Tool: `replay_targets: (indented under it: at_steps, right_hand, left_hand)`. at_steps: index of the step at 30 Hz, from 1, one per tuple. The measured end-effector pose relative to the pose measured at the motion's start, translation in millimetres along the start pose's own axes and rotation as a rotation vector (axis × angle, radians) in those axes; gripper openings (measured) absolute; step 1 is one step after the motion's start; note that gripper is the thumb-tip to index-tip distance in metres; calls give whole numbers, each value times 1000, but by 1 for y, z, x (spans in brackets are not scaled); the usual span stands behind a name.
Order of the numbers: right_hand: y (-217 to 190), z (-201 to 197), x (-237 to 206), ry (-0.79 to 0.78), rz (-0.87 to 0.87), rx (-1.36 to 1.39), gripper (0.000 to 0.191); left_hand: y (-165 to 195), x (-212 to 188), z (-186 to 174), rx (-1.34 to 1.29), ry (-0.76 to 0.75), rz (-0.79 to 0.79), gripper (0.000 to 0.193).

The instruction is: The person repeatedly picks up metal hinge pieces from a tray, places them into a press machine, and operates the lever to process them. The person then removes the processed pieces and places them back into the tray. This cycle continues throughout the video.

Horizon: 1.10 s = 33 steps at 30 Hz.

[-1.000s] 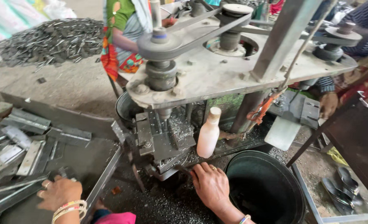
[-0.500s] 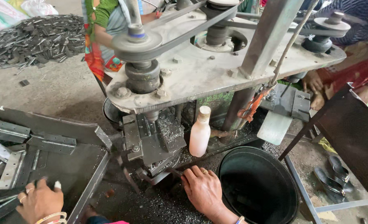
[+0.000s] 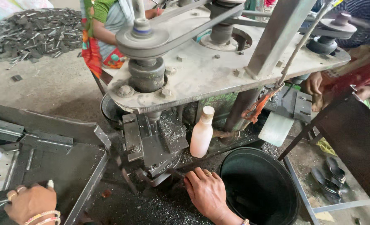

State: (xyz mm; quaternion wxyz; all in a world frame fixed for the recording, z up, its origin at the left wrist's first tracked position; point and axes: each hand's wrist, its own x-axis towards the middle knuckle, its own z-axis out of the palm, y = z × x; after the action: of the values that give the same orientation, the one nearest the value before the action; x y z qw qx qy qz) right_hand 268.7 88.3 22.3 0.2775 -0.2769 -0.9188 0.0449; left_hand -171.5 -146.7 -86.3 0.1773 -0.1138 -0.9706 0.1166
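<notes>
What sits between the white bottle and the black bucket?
Only the person's right hand, resting on the shaving-strewn base below the white bottle, beside the black bucket, in the head view.

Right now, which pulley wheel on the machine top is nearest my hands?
The big grey belt pulley at the plate's front left corner; the other pulley sits at the far right.

— What did I have on my left hand [image 3: 30,203]?

— From my headcam I saw bangles, pink and pale gold, stacked at the wrist at about five o'clock of the hand, and rings on two fingers.

— And my right hand [image 3: 207,192]?

— One gold ring at twelve o'clock, a thin band at the wrist; both forearms were bare of sleeves.
</notes>
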Motion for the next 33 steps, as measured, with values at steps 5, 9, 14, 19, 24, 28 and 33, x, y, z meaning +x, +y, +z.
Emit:
replay_targets:
  at_steps: [5,9,14,19,24,28,33]
  right_hand:
    - [-1,-1,0,-54,46,12,15]
    - [-2,-2,0,-17,30,-1,14]
    - [-3,-3,-2,-6,6,10,15]
    - [-2,-3,-1,-18,10,12,16]
    - [-1,-3,-1,-24,-17,14,16]
    - [-1,-2,-1,-34,2,13,16]
    - [-2,-2,-2,-39,-10,15,16]
  left_hand:
    - [-6,1,7,95,84,-28,42]
    - [-19,-12,13,27,167,32,33]
    - [-23,-13,2,-4,117,47,35]
    - [-17,-18,-1,-138,191,57,35]
    - [-18,-12,-8,-82,110,-7,38]
    - [-21,-7,-19,-29,132,67,41]
    - [-15,-21,-19,-134,181,-73,35]
